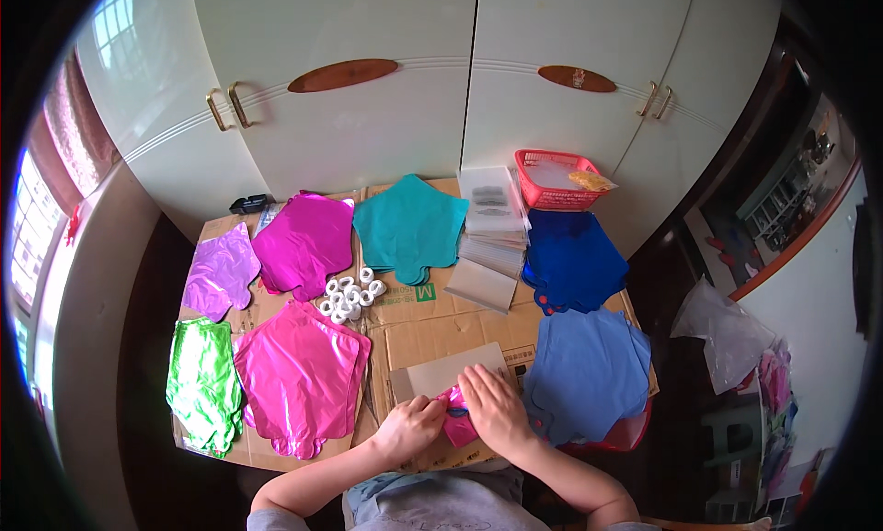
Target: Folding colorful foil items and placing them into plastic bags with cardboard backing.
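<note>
At the near edge of the cardboard-covered table I have a small folded pink foil sheet (462, 430) between my hands. The fingers of my left hand (411, 430) are curled closed on its left side. My right hand (498, 411) lies over its right side with the fingers stretched out and close together. Under and behind the foil is a flat greyish sleeve (432, 375). Left of my hands rests a pile of flat pink foil balloons (302, 375); on the right is a light blue pile (589, 375). A bit of dark blue shows within the folded foil.
Further piles are magenta (308, 241), teal (411, 226), dark blue (575, 260), lilac (221, 274) and shiny green (202, 379). Small white rolls (348, 299) are heaped mid-table. Clear sleeves (492, 246) stand stacked near a red basket (556, 198), before white cabinets (368, 145).
</note>
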Tool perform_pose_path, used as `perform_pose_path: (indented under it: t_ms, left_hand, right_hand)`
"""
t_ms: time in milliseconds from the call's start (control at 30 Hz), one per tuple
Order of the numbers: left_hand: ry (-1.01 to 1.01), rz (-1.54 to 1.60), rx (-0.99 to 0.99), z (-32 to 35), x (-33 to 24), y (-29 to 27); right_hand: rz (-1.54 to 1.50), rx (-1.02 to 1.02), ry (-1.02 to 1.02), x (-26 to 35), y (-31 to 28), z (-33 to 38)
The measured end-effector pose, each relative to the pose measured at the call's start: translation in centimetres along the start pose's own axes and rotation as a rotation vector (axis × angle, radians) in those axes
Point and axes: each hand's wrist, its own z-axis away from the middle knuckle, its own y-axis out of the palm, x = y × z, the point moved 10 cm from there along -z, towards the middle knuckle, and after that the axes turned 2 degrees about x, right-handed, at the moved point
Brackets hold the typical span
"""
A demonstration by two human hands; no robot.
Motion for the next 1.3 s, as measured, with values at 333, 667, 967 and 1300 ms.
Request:
perform_pose_path:
  t_ms: [333,667,967,1300]
  left_hand:
    - [0.046,-0.056,0.073,1.4,0.1,0.4]
    - [0.024,-0.113,0.084,2.8,-0.1,-0.7]
    - [-0.192,0.115,-0.01,6.0,3.7,-3.3]
    - [-0.198,0.255,-0.079,6.6,4.1,-2.6]
  right_hand:
    - [0.062,-0.014,-0.083,0.9,2.9,2.1]
    - [-0.128,0.15,-0.105,0.2,3.1,2.8]
    - [-0.062,0.39,-0.185,1.9,2.1,3.5]
    - [-0.098,0.076,-0.379,4.8,-1.8,6.7]
